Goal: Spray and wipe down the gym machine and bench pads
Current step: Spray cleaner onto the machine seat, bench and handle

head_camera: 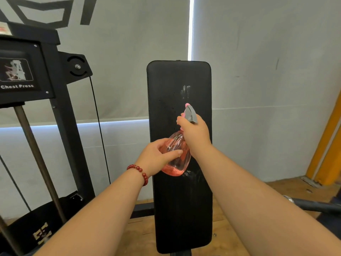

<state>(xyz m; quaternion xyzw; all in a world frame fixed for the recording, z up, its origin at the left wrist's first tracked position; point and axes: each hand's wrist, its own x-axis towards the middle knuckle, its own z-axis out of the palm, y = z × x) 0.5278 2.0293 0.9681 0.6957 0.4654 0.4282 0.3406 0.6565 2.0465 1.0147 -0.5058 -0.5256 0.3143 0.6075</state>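
- The right hand (197, 133) is wrapped round the neck of the pink spray bottle (177, 161), fingers curled at the grey trigger head (191, 113); whether the trigger is squeezed cannot be told
- The left hand (156, 154) cups the clear belly of the bottle from the side, thumb laid across its front; a red bead bracelet (140, 171) sits on that wrist
- The bottle hangs in the air just in front of the middle of the black bench pad (180, 209), nozzle aimed at the pad's upper half; it looks like thin, light plastic holding some pink liquid, likely slick if wet; the neck is the sound place to grip, with the belly steadied as here
- The pad stands upright and long; its black cover looks smooth and wipeable, probably soft padding underneath that gives under pressure; a wet, shiny patch (185, 91) and fine droplets show near its top, so spraying seems under way and wiping not yet done
- To the left stands the black machine (60, 108); its plate (17, 86) reads "Chest Press" under a small exercise drawing
- Large dark lettering on the wall (55, 13) and pale marks on the machine's lower shroud (41, 233) are cut off and unreadable; no brand shows on the bottle
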